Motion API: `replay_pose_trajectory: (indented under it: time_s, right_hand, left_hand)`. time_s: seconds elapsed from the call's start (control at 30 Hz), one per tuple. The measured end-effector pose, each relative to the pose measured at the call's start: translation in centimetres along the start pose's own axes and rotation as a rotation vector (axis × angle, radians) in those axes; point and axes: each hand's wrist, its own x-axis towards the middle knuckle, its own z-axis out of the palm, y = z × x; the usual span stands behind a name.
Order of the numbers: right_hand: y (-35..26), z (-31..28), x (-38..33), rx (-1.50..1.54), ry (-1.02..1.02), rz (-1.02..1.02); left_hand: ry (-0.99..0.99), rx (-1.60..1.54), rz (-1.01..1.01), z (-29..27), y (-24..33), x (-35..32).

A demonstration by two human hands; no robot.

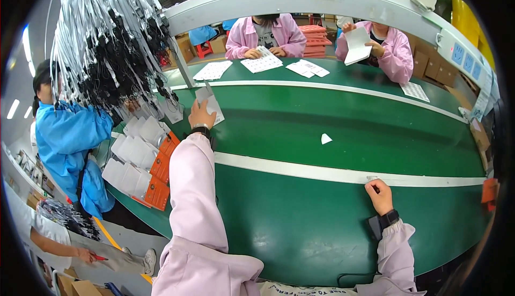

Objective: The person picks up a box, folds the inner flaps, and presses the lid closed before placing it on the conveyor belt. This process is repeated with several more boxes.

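My left hand (203,115) reaches far forward across the green work surface, its fingers at the near side of a white open-topped box (213,103). The fingers appear to grip that box, though the hand hides part of it. Beside it, to the left, another pale box (173,111) is partly covered by hanging cables. My right hand (380,196) rests at the near edge of the white strip (300,174), its fingers curled together. Something small and pale shows at its fingertips, too small to name.
Orange-and-white open boxes (157,180) stand in rows at left, under a thick bundle of hanging cables (115,44). A white scrap (326,139) lies on the green belt (268,119). Opposite, two people in pink handle white sheets (261,60); a person in blue (72,140) stands left.
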Motion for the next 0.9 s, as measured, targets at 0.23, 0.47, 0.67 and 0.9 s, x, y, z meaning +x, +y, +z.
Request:
replay_pose_trajectory:
  time_s: [0.23, 0.47, 0.67, 0.9]
  right_hand:
    - [0.5, 0.2, -0.1, -0.003, 0.019, 0.025]
    - [0.7, 0.9, 0.7, 0.018, 0.022, 0.061]
    - [0.4, 2.5, 2.2, 0.136, 0.058, 0.018]
    - [-9.9, 8.9, -1.7, 0.064, 0.076, -0.341]
  left_hand:
    - [-0.092, -0.248, -0.066, 2.4, 0.2, 1.8]
    - [-0.044, -0.072, -0.012, 0.6, 1.1, 1.9]
    - [-0.056, -0.264, 0.287, -4.8, 10.4, -2.6]
    - [-0.228, -0.769, 0.682, -11.1, 21.5, -17.7]
